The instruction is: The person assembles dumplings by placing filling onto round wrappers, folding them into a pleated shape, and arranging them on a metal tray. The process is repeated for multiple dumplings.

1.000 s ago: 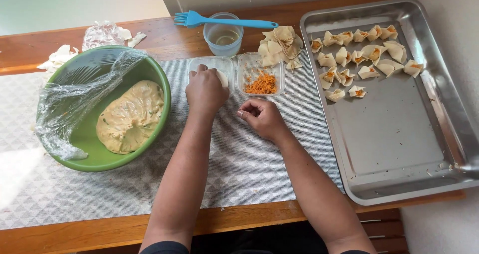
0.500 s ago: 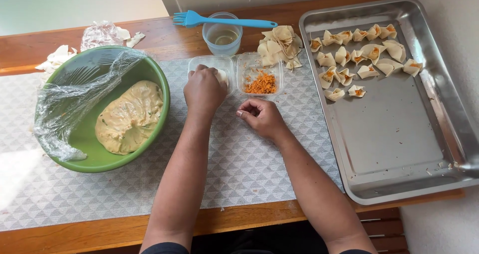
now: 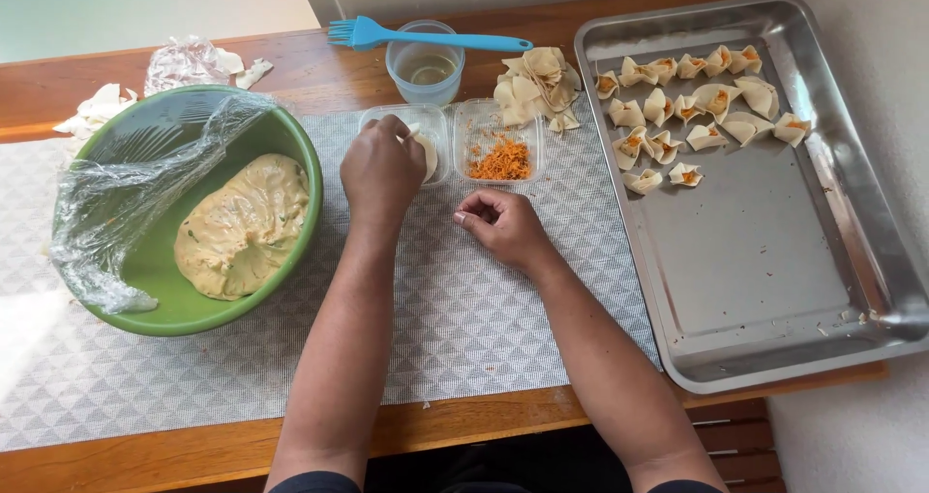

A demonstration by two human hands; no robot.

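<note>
Over the left clear tub (image 3: 431, 130), the left hand (image 3: 382, 169) pinches a pale wrapper (image 3: 424, 152); right of it, the right hand (image 3: 501, 227) rests loosely curled, empty. Peeling one sheet slowly should avoid tearing. Shredded carrot (image 3: 501, 159) sits right.

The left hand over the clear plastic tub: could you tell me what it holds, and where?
The left hand seems to pinch a pale dough wrapper; grip point hidden.

Bright daylight, soft and even. A washed-out glare patch lies on the mat left of the green bowl (image 3: 126, 321); cling film (image 3: 116, 203) over its left rim glints. The steel tray (image 3: 774, 290), right of the bowl, reflects dully. Shadows faint. Focus sharp, no motion blur.
</note>
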